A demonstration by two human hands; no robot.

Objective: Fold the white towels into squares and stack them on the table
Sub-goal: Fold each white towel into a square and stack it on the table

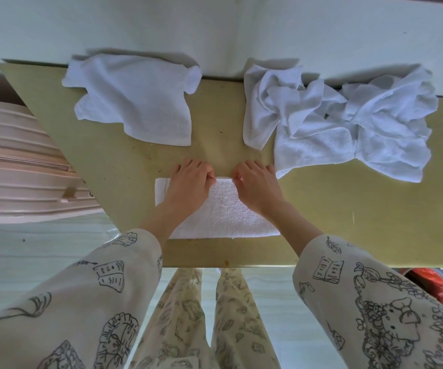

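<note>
Both my hands are on the folded towel [223, 211], which lies flat on the worktop [348, 209] right in front of me, near the front edge. My left hand [188, 182] is curled over its far edge, fingers [209, 174] pinching the fold line. My right hand [257, 183] is the same, fingers [237, 177] curled and pinching that edge just beside the left. The two hands are close together and do not touch. The towel reads as a rectangle, long side left-right, with my forearms crossing over it.

Far left of the worktop: a loosely folded towel [135, 99], its back edge at the wall side, well apart from the one I hold. Far right: a crumpled pile of towels [342, 121], unfolded, its near corner just beside my right hand.

Pink ribbed case [15, 166] off the worktop's left. Something red [428, 283] under the right front edge; cannot tell what it is.
</note>
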